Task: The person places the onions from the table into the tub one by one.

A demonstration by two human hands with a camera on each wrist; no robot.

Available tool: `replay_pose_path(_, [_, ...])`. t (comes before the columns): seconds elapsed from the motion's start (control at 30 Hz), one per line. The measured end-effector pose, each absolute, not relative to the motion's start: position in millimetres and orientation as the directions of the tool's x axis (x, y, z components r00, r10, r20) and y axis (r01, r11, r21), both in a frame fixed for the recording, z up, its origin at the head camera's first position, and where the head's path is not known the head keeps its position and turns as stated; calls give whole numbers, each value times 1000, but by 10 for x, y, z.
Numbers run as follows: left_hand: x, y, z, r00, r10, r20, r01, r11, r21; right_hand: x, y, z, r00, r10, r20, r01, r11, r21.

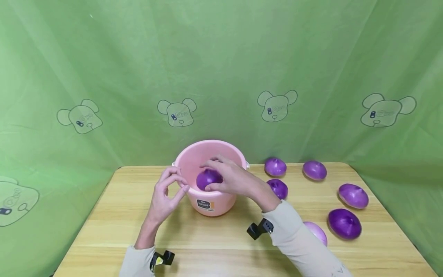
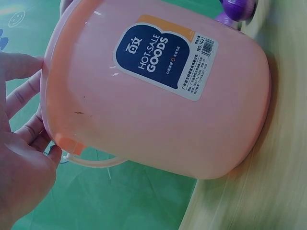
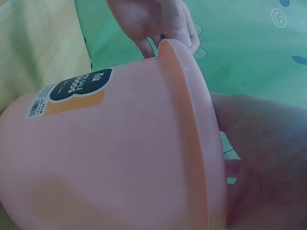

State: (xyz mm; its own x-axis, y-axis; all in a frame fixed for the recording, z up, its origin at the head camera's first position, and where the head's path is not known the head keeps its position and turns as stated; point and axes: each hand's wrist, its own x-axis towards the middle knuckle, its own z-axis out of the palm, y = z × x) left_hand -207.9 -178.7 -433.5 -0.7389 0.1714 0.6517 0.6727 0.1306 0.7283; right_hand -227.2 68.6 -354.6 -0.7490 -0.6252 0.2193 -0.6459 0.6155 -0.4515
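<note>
A pink bucket (image 1: 212, 202) stands upright on the table, with a dark label on its front. My left hand (image 1: 166, 192) pinches the rim at the front left, thumb and fingertips meeting at the edge. In the left wrist view, the fingers of that hand (image 2: 26, 139) touch the rim beside the handle's mount. My right hand (image 1: 230, 179) reaches over the bucket's right side and holds a purple onion (image 1: 207, 179) within the mouth, fingers and thumb around it. In the right wrist view the bucket wall (image 3: 124, 148) hides the onion and most of the right fingers.
Several other purple onions lie on the right of the table, two close to the bucket: one behind (image 1: 275, 166), one (image 1: 278, 188) by my forearm. A paler onion (image 1: 315, 232) is partly covered by my right sleeve. A green curtain (image 1: 221, 69) hangs behind the wooden table (image 1: 104, 231).
</note>
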Motion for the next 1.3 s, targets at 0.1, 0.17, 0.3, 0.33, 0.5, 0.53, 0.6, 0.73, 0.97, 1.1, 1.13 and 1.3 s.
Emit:
replay_pose_path(0.1, [-2075,-1779,-4327,-734,163,659,678,130,724,-2275,683,-3538,-748,-627,218,-645,611,-459])
replay_pose_path(0.17, [-2076,-1776,-4327,-736,160,658,677,133,724,-2270,685,-3532,-757,-618,214,-634,614,-469])
replay_pose_path(0.3, [-2080,-1773,-4321,-734,160,660,678,138,722,-2252,702,-3522,-761,-605,235,-633,613,-473])
replay_pose_path(0.33, [-2080,-1772,-4319,-735,161,659,678,138,722,-2247,709,-3521,-758,-603,247,-638,608,-473])
replay_pose_path(0.5, [-2083,-1773,-4308,-736,165,657,676,132,725,-2213,742,-3515,-725,-603,333,-682,559,-471])
replay_pose_path(0.53, [-2086,-1775,-4308,-735,165,657,677,131,725,-2205,747,-3513,-717,-603,350,-692,549,-469])
replay_pose_path(0.6, [-2090,-1778,-4309,-735,166,657,677,128,725,-2192,756,-3513,-701,-601,384,-709,531,-464])
replay_pose_path(0.73, [-2093,-1783,-4316,-735,168,657,677,129,725,-2163,779,-3519,-684,-587,434,-728,516,-450])
replay_pose_path(0.97, [-2080,-1762,-4276,-737,162,656,675,158,721,-2098,826,-3525,-687,-557,468,-727,513,-456])
replay_pose_path(1.1, [-2076,-1722,-4198,-729,175,662,684,149,714,-2018,892,-3506,-716,-517,470,-698,515,-497])
replay_pose_path(1.13, [-2078,-1720,-4196,-728,177,662,685,146,714,-1995,910,-3503,-724,-509,465,-689,513,-511])
replay_pose_path(1.3, [-2090,-1761,-4290,-741,162,652,672,148,726,-1913,963,-3504,-736,-504,452,-675,503,-539])
